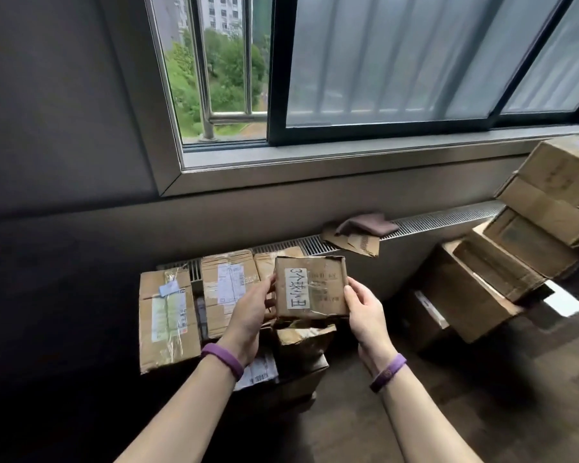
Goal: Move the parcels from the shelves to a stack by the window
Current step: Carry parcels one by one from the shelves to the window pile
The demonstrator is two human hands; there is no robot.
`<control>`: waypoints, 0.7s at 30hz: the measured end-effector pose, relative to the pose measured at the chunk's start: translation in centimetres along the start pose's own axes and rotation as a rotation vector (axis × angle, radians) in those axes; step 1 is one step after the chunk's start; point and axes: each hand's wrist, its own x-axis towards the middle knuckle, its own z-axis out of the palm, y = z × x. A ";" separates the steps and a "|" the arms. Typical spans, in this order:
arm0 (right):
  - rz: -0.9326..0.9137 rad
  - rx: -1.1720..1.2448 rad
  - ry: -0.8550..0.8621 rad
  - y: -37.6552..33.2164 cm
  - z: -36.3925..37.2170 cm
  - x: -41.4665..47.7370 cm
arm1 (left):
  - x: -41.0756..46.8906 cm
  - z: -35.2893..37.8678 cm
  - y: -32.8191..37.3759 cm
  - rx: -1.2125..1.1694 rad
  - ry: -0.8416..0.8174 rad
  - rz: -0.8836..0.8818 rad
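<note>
Below the window (381,61), the person holds a small battered parcel (311,287) with a handwritten white label, the left hand (248,312) clasping its left edge and the right hand (365,312) its right edge, fingers wrapped round the sides. It hangs just above a crumpled brown parcel (303,339), which sits atop a dark box (298,379) under the window. Whether the held parcel already touches the one beneath I cannot tell.

Several parcels are already gathered beneath the window: a long taped carton (166,322) to the left of the held one, and a labelled carton (228,289) nearer the wall, hard against the radiator grille (448,218). Further right of the window, a leaning heap of larger boxes (515,255) stands well apart from this group.

By the look of it, the stacking is well under way, with this parcel about to be set down. The shelves are out of sight, so how many remain I cannot say.
</note>
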 end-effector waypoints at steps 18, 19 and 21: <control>0.146 -0.114 -0.238 2.1 1.2 11.7 | 7.2 3.2 -2.9 -0.124 0.303 -0.120; 0.155 -0.108 -0.242 2.3 1.1 12.1 | 7.5 3.6 -3.1 -0.121 0.318 -0.130; 0.173 -0.113 -0.257 2.7 0.4 13.0 | 7.9 4.4 -3.2 -0.104 0.338 -0.142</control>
